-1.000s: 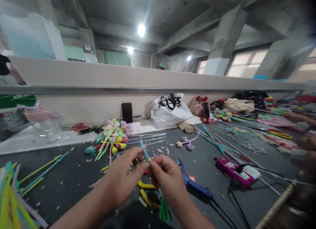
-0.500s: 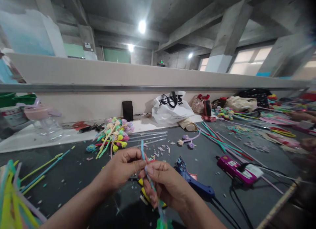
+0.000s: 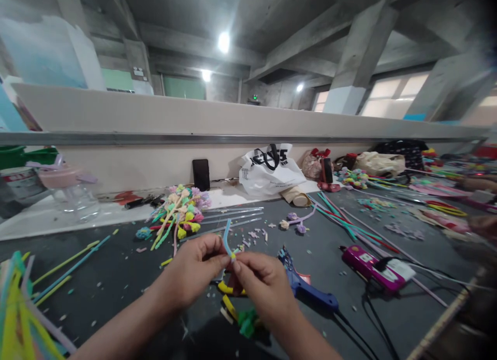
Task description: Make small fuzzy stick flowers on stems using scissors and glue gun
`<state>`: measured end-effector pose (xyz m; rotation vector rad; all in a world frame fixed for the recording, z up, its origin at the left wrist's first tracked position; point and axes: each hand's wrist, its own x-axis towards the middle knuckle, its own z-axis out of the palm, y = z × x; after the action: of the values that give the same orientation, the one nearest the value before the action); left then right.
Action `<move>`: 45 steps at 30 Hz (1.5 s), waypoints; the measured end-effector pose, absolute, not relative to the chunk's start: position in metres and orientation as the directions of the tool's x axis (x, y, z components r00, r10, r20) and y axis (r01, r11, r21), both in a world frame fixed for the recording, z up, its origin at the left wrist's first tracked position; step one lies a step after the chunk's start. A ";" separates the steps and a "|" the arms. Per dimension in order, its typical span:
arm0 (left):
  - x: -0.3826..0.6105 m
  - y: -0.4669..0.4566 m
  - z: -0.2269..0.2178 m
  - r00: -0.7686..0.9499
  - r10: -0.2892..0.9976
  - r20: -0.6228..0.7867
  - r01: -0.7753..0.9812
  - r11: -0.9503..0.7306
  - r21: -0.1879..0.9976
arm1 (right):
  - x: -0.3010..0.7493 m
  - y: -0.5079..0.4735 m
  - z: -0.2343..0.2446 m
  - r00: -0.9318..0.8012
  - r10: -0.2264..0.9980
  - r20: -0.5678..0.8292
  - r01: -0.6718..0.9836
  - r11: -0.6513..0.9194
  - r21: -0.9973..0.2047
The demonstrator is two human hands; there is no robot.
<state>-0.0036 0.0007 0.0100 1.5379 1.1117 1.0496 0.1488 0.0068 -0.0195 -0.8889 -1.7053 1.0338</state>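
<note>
Concrete beams and lit lamps stand above a long dark worktable (image 3: 120,256), backed by a low pale partition (image 3: 163,106). Take the meeting point of the person's two bare hands as the centre of the clock.

The left hand (image 3: 196,269) and right hand (image 3: 262,280) come together fingertip to fingertip, thumbs and forefingers pinching the lower end of a short blue stem (image 3: 227,237). It sticks up towards 12 o'clock, bent slightly, with a small yellow piece (image 3: 233,255) at its base, between the fingers. At 6 o'clock, just below the right hand, is a green clump (image 3: 247,324) — whether it joins the stem is hidden.

A bunch of fuzzy pastel flowers (image 3: 182,212) lies at 10 o'clock; clear rods (image 3: 244,215) lie near 12. At 2 o'clock rests a lilac sprig (image 3: 301,223), at 4 a blue corded tool (image 3: 314,296), probably a glue gun, and at 3 a magenta box (image 3: 370,269). Loose yellow and blue stems (image 3: 83,261) lie at 9. At the far right, towards 3, is another person's blurred hand (image 3: 483,226).

The step in hand looks like fitting or winding the yellow piece onto the stem. The next move seems to call for one steady pinch while the other hand presses or turns — gently, since the stem looks soft.
</note>
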 end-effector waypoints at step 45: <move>-0.015 0.029 -0.014 0.279 0.960 0.019 -0.044 -0.007 0.999 | 0.136 0.068 -0.033 -0.574 0.818 -0.037 -0.363 -0.295 -0.884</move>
<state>-0.0147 0.0286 -0.0136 1.3081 0.9617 1.0273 0.1357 0.0676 -0.0331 -0.6427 -1.1477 1.9447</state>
